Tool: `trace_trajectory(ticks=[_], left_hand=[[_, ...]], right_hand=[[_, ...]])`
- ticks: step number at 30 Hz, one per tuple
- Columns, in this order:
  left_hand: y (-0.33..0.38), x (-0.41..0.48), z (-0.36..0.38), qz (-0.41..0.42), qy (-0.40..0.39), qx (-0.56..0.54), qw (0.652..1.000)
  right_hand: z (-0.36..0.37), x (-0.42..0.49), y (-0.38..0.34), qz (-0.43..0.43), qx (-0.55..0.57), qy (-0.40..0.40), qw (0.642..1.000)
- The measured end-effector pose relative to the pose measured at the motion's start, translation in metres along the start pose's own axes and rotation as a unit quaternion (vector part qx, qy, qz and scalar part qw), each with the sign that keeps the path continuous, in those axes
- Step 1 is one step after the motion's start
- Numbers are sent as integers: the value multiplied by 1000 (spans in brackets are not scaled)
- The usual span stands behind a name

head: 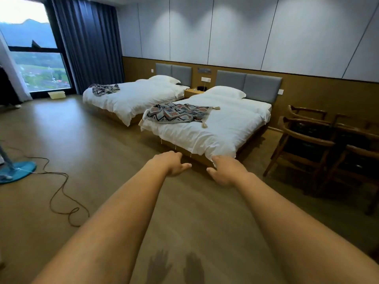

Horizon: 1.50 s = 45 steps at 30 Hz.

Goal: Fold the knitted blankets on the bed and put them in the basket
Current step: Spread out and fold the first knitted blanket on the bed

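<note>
A patterned knitted blanket (178, 114) with tassels lies spread and rumpled on the nearer white bed (225, 128). A second knitted blanket (104, 89) lies crumpled on the farther bed (133, 97). A pale basket (56, 95) stands on the floor by the window. Both my arms stretch forward over the floor. My left hand (173, 163) and my right hand (225, 171) hover short of the near bed's foot corner, fingers loosely apart, holding nothing.
Wooden chairs (307, 140) and a dark table stand at the right. A cable (61, 193) loops across the floor at the left, beside a teal fan base (18, 171). A nightstand (192, 92) sits between the beds. Dark curtains hang by the window.
</note>
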<state>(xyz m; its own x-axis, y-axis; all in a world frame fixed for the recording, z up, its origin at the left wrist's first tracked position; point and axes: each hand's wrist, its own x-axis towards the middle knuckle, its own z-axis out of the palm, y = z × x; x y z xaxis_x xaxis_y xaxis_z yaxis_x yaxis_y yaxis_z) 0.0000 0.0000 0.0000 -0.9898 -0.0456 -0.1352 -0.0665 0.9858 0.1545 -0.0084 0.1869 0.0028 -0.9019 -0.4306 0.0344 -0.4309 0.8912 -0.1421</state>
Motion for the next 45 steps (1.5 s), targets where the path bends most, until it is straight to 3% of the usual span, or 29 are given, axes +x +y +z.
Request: trace_trajectory(ticks=[25,35,45], left_hand=[[-108,394,-53,30,-34,8,999],[-98,580,-83,35,-16,59,998],[-62,762,-93,41,-52,58,996]], right_hand=[[35,412,39,30,7,-40,999],[54,577,121,39,18,-62,997],[43,740,209,36,15,-81,996]])
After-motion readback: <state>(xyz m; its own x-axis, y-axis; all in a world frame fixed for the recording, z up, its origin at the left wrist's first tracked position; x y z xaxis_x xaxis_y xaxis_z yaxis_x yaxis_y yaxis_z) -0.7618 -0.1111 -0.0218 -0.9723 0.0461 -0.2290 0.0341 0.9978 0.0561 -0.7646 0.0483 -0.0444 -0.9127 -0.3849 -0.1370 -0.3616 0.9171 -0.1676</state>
